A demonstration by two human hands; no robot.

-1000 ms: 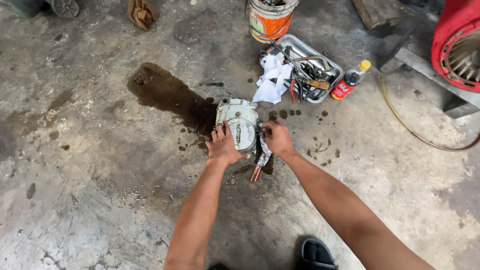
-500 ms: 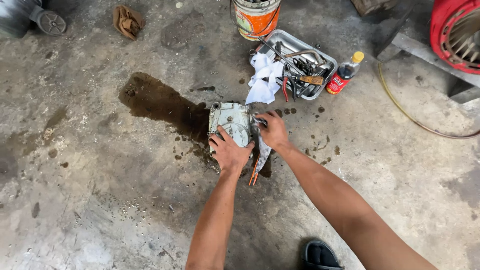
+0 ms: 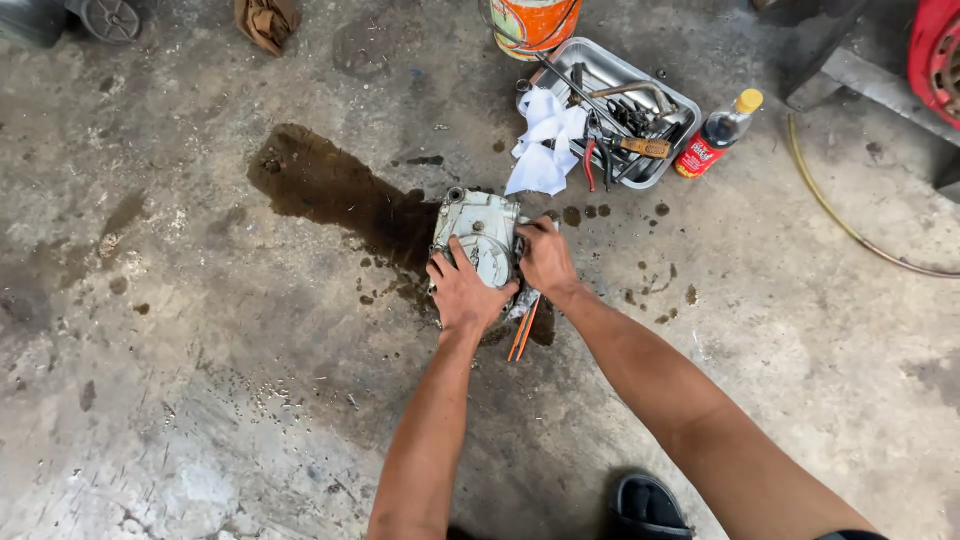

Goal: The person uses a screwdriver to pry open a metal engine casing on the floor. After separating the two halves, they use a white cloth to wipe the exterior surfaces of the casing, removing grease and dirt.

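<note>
Gripping a grey engine casing on an oily floor

Both hands are down on a grey metal casing (image 3: 483, 235) that sits on the concrete floor (image 3: 200, 400), at the edge of a dark oil stain (image 3: 330, 195) spreading away beyond the left hand. The left hand (image 3: 466, 295) lies flat over the near face of the casing, fingers spread wide and pressed against the round cover. The right hand (image 3: 546, 258) is curled against the casing's right edge, fingers bent in close; whether it pinches something small there I cannot tell. Just beneath the right wrist a pair of thin orange-handled tools (image 3: 522, 330) pokes out from under the casing.

Beyond the right hand lies a white rag (image 3: 545, 150), draped over the corner of a metal tray (image 3: 675, 100) full of pliers and other hand tools. Next to the tray stands a small bottle with a yellow cap (image 3: 718, 133), and past the rag an orange bucket (image 3: 535, 22). Near the person's right forearm, a black sandal (image 3: 648, 505) shows at the bottom.

Compared with half a second ago, the hands hold much the same grip and the casing has not shifted on the floor; a second ago the left hand sat lower, more at the casing's near corner.
</note>
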